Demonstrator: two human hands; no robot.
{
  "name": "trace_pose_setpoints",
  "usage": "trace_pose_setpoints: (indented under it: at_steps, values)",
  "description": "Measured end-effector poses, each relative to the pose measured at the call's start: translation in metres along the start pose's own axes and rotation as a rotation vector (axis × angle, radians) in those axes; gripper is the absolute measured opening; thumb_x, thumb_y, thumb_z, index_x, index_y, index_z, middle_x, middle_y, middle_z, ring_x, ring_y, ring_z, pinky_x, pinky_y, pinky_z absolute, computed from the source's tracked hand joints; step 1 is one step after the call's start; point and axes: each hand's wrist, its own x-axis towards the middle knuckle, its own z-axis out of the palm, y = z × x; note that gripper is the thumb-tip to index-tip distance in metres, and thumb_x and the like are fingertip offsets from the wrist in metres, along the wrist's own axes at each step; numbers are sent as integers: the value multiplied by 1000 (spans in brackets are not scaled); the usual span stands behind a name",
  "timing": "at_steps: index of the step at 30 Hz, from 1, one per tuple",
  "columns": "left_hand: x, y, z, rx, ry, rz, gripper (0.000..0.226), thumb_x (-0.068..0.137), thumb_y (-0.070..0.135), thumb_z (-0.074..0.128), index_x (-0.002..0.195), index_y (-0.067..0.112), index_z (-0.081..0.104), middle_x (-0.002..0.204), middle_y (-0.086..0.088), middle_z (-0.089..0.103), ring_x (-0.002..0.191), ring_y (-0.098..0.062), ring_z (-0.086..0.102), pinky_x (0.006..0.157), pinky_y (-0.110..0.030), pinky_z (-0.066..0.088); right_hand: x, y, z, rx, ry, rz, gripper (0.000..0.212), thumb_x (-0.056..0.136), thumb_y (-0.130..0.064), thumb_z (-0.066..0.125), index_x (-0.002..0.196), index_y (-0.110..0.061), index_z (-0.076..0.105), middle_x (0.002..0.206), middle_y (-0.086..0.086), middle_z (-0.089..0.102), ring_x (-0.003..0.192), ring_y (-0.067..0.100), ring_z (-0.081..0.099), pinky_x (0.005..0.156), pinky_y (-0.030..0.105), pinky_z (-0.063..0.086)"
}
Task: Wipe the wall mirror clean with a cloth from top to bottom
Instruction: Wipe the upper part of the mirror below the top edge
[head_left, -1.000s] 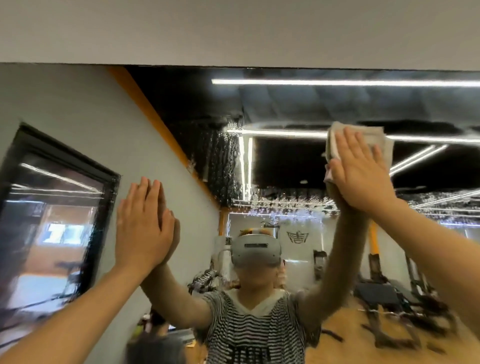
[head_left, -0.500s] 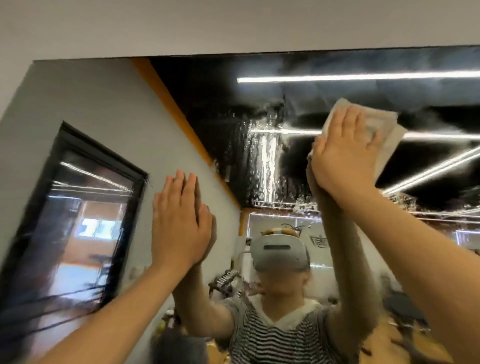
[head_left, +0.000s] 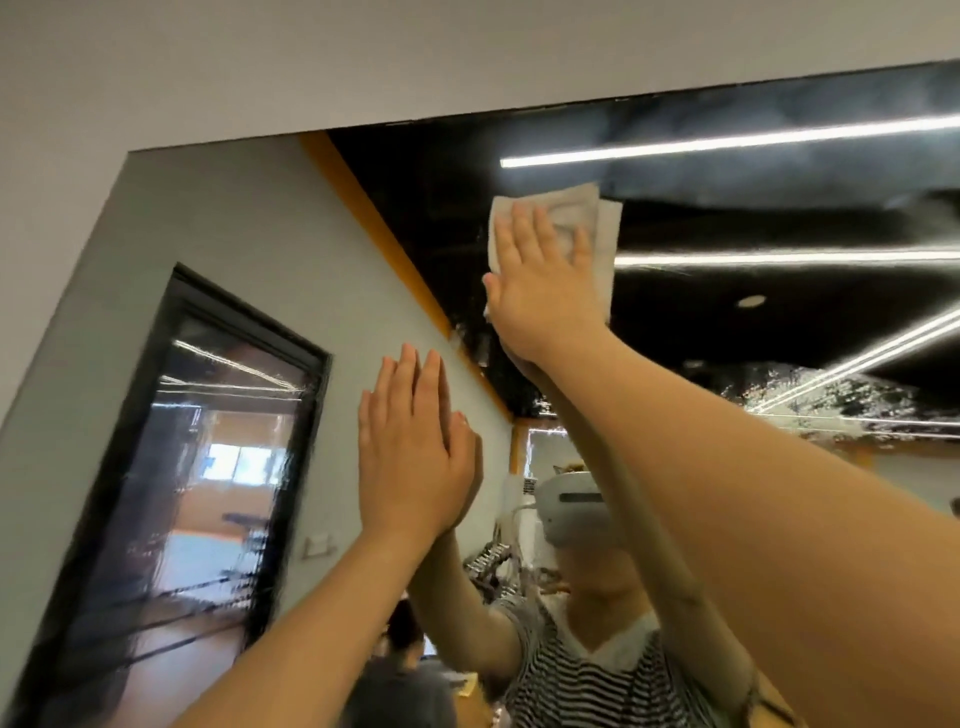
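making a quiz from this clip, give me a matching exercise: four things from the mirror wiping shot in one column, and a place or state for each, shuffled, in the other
Column one:
1. cloth
2. left hand
3. right hand
4. wall mirror

Column two:
A. flat on the glass, holding nothing
B. fixed to the wall, top edge just below the pale wall band
C. white, spread on the glass under a palm
D. highest of the two, pressing the white fabric with straight fingers

Pairs: 1-C, 2-A, 3-D, 4-B
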Motion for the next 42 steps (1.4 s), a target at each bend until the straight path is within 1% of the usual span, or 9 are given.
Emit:
trace_pose_setpoints:
  at_steps: [5, 11, 15, 18, 21, 31, 35, 39, 42]
  values:
    - [0, -1, -1, 3, -16, -11, 72, 89, 44, 14, 153, 13, 25, 161, -7, 19, 149, -23, 10, 121, -42, 7, -26, 36, -4, -50, -16, -38, 59, 104, -36, 18, 155, -12, 2, 163, 8, 1, 150, 22, -2, 118, 48, -2]
    - [-1, 2, -4, 9, -28, -21, 65, 93, 36, 25, 152, 11, 25, 161, -9, 18, 149, -24, 9, 121, -40, 5, -62, 107, -24, -38, -44, 115, 60, 101, -37, 10, 155, -13, 2, 163, 6, -2, 150, 20, -4, 118, 43, -5]
    - [-2, 3, -4, 10, -21, -15, 68, 91, 40, 18, 153, 12, 22, 161, -8, 16, 149, -22, 7, 119, -35, -1, -82, 124, -27, -21, -36, 218, 63, 99, -39, 8, 155, -13, 1, 163, 7, -4, 150, 20, -6, 118, 44, -7]
    - [-1, 2, -4, -2, -21, -14, 64, 94, 37, 22, 154, 14, 19, 162, -6, 12, 150, -19, 3, 117, -32, -5, -78, 108, -20, 45, 2, 334, 60, 104, -32, 21, 155, -11, -2, 163, 8, -6, 150, 22, -7, 117, 46, -11]
    - [-2, 1, -3, -18, -16, -14, 64, 94, 37, 21, 154, 15, 17, 162, -5, 10, 148, -15, -3, 116, -31, -9, -65, 85, -13, 70, 50, 396, 61, 104, -31, 23, 155, -9, -1, 163, 10, -4, 150, 25, -6, 117, 48, -9]
    - [-2, 0, -3, -81, -6, -1, 70, 89, 42, 12, 154, 16, 20, 162, -5, 13, 149, -19, 3, 116, -33, -8, -21, -28, 12, 2, 11, 100, 61, 103, -36, 21, 156, -11, 2, 163, 11, -2, 150, 26, -5, 116, 52, -8]
    - [-2, -1, -2, -45, 3, 8, 65, 91, 36, 24, 150, 11, 30, 158, -11, 25, 148, -25, 16, 117, -42, 4, -19, -31, 13, -20, -19, 100, 62, 103, -38, 19, 155, -12, -1, 163, 9, -5, 150, 25, -7, 117, 51, -7]
    - [-2, -2, -1, -46, -25, 25, 66, 91, 36, 22, 151, 11, 27, 159, -11, 23, 148, -26, 14, 116, -43, 3, -21, -28, 5, -35, -65, 77, 64, 103, -42, 22, 155, -14, -2, 163, 8, -6, 150, 24, -7, 118, 49, -5]
    - [-2, -2, -1, -28, -22, 27, 63, 92, 35, 25, 150, 11, 32, 157, -13, 29, 147, -29, 21, 115, -45, 9, -18, -27, -3, -52, -86, 75, 67, 102, -46, 26, 155, -13, 4, 163, 9, 0, 149, 27, 2, 118, 48, 1]
